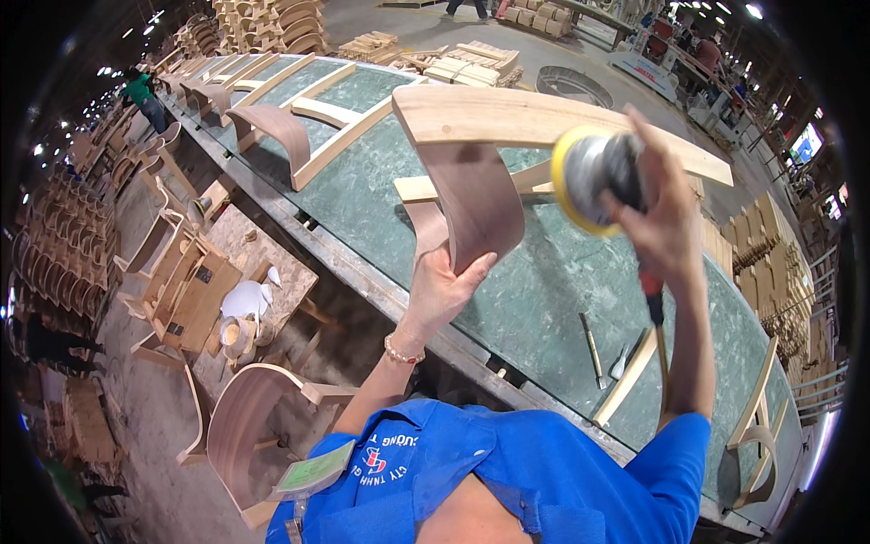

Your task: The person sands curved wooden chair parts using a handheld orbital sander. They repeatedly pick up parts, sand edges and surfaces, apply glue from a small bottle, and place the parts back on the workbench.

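Observation:
My left hand [449, 288] grips the lower bend of a curved wooden chair frame [476, 204], fingers wrapped round its edge. The frame is tilted up over the green-topped table [362, 213], its dark veneered band joined to a pale wooden rail [544, 122] at the top. In my right hand [666, 218] is a round disc sander [598, 177] with a yellow rim, held on edge. The disc overlaps the rail's lower side; whether it touches cannot be made out. An air hose [660, 313] with a red fitting runs down from the sander along my right forearm.
On the table lie a thin pen-like tool [592, 351] and a pale wood strip [627, 376]. More curved frames [272, 131] line its far left. A stand with a cup [237, 334] and a rounded chair frame [243, 435] are at left. Wood stacks surround; a person [145, 98] stands far left.

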`<state>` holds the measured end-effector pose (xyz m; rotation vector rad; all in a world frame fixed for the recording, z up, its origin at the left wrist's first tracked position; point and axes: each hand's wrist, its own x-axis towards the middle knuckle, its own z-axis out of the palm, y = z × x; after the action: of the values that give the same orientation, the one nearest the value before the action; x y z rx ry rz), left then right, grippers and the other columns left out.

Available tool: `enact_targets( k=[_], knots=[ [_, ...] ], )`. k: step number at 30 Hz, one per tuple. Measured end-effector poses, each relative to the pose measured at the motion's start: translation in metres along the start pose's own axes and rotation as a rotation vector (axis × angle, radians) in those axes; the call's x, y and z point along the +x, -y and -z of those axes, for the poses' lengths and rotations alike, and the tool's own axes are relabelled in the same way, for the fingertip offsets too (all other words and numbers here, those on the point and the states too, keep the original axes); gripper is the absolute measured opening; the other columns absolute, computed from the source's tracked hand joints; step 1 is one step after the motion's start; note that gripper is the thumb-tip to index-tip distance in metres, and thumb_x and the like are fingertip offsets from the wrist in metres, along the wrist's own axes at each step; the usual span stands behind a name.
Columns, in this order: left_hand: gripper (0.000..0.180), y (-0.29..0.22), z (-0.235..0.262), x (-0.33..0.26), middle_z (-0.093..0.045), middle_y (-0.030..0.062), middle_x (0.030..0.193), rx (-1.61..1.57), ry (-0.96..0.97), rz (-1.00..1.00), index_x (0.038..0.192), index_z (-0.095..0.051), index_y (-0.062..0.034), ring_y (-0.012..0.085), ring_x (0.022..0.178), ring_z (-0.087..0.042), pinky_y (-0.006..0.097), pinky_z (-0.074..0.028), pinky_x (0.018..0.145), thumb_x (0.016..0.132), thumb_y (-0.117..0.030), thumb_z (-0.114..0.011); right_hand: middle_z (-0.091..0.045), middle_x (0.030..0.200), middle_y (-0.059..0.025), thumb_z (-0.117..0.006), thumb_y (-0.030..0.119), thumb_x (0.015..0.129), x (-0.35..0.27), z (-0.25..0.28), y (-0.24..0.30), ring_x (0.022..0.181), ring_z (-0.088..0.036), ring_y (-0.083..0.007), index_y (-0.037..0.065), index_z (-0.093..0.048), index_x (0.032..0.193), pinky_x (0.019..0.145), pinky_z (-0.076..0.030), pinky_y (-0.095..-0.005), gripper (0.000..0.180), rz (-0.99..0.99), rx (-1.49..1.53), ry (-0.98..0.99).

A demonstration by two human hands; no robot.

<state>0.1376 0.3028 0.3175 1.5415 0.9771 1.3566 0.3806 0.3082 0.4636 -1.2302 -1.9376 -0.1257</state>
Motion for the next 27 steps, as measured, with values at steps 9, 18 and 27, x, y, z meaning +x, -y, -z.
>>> enact_targets(
  k=[9,18,27],
  knots=[
    [0.055,0.012,-0.014,-0.036,-0.056,0.0121,0.124,0.153,-0.012,-0.319,0.131,-0.047,-0.0014,0.0214,0.112,-0.058,0.033,-0.048,0.092,0.08,-0.001,-0.069,-0.059,0.114,-0.0139,-0.08,0.009,0.064,-0.028,-0.022,0.107,0.1,-0.057,-0.0352,0.032,-0.056,0.134,0.075,-0.057,-0.0441,0.077,0.162,0.129,0.382],
    [0.035,0.005,-0.008,-0.044,-0.067,0.012,0.104,0.336,0.197,-0.098,0.118,-0.059,-0.0014,0.0192,0.095,-0.066,0.032,-0.052,0.081,0.084,-0.006,-0.068,-0.05,0.112,-0.0212,-0.08,0.017,0.067,-0.046,-0.007,0.084,0.09,-0.061,-0.0386,0.039,-0.049,0.137,0.069,-0.059,-0.0437,0.079,0.115,0.075,0.329],
    [0.028,0.004,-0.022,-0.042,-0.067,0.0097,0.088,0.039,0.096,0.047,0.111,-0.063,0.0007,0.013,0.076,-0.064,0.027,-0.05,0.069,0.088,-0.013,-0.068,-0.054,0.102,-0.0131,-0.076,-0.001,0.065,-0.066,0.03,0.057,0.097,-0.059,-0.0296,0.018,-0.053,0.137,0.086,-0.049,-0.0383,0.079,-0.149,-0.017,0.09]
  ],
)
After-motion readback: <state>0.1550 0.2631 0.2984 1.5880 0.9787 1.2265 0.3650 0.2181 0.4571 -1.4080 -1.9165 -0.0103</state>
